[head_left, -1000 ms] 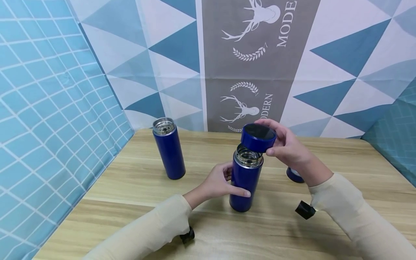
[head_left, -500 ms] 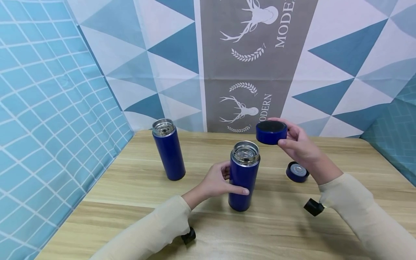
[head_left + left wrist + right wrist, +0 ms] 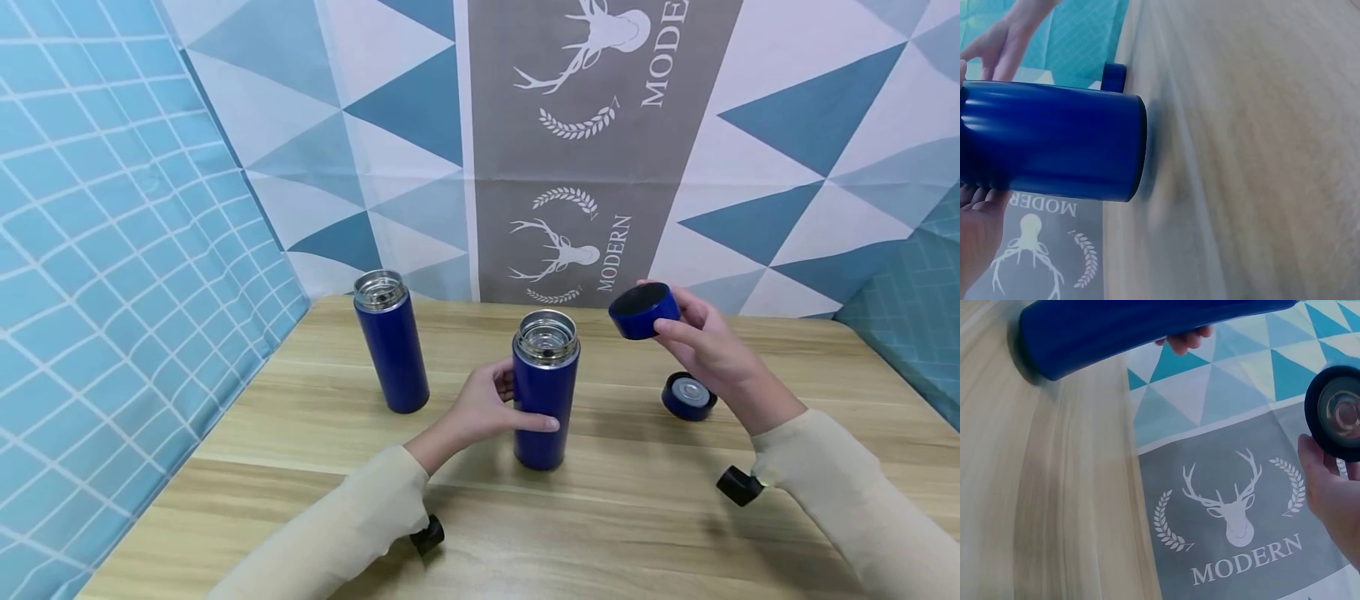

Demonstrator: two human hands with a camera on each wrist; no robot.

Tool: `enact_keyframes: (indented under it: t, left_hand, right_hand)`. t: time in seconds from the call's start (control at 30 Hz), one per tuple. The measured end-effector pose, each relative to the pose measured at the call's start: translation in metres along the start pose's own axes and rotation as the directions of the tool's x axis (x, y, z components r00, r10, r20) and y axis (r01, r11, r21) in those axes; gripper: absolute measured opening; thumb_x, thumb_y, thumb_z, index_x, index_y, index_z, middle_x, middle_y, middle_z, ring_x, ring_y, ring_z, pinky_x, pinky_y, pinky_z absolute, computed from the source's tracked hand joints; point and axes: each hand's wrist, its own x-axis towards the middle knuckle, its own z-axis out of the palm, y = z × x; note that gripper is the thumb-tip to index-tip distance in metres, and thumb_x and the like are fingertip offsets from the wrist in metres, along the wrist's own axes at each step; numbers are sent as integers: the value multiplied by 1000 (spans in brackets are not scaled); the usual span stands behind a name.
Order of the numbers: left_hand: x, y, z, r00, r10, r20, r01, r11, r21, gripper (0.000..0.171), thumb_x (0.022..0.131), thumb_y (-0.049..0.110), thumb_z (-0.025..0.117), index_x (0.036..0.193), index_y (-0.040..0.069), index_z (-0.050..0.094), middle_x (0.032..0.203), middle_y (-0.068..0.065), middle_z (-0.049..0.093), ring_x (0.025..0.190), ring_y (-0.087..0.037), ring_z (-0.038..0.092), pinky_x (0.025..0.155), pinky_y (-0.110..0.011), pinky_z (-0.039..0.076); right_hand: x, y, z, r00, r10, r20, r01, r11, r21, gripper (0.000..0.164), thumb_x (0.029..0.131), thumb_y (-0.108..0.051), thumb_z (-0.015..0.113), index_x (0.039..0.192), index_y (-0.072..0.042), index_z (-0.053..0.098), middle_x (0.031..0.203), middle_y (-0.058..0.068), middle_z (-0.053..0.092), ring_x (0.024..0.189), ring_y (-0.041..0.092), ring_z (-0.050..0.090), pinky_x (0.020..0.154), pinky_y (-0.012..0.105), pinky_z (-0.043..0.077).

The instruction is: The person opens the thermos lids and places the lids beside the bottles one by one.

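My left hand [image 3: 487, 412] grips a blue thermos bottle [image 3: 542, 408] around its middle, thumb across the front. The bottle is uncapped and upright, its steel neck showing; in the left wrist view its base [image 3: 1129, 147] is close over the table. My right hand [image 3: 708, 337] pinches a blue lid [image 3: 645, 312] by its side, in the air right of the bottle and tilted. The lid's round underside [image 3: 1340, 414] shows in the right wrist view. A second uncapped blue bottle [image 3: 392, 350] stands at the back left.
Another blue lid [image 3: 688, 397] lies upside down on the wooden table [image 3: 600, 533], below my right hand. A patterned cloth backdrop [image 3: 420, 125] rises behind the table, and a blue grid cloth [image 3: 112, 250] hangs along the left.
The lid in my right hand has moved off the bottle's mouth to the right and tilted. My left hand has shifted the bottle slightly left and back. The lid on the table has come into view.
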Motion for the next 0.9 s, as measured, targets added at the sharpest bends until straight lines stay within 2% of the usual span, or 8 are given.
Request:
enact_keyframes:
  t: [0.2,0.47,0.77,0.9]
  left_hand:
    - [2,3,-9,1000,6,-22,-6,1000,-2,65,65,19,88,124,14,60,119,-6,69,103,-15,67,95,-34,53]
    - [13,4,-22,995,-13,-96,13,1000,6,63,66,20,88,123,15,61,120,-5,68,107,-17,65,98,-36,52]
    - [29,-4,-28,982,-92,-163,89,996,-26,70,67,21,87,130,14,57,127,-6,64,117,-23,62,103,-39,49]
    - [37,-8,-30,978,-84,-192,80,996,-28,72,68,21,87,132,12,55,128,-8,64,118,-25,62,103,-39,49]
  right_hand:
    - [-1,3,-1,998,57,-36,-58,998,-13,39,97,-5,48,134,-15,42,136,-8,46,119,2,54,95,15,50]
    - [-5,8,-2,997,67,-48,-62,994,94,29,94,3,50,118,-13,51,116,-3,64,108,6,63,90,18,53]
    - [-9,13,-4,989,130,-74,-130,992,4,32,94,-1,53,121,-19,50,114,-4,60,104,5,62,87,18,55]
    - [-10,16,-3,990,128,-57,-129,991,-21,34,94,-1,54,121,-21,52,111,-5,62,102,6,64,86,18,55]
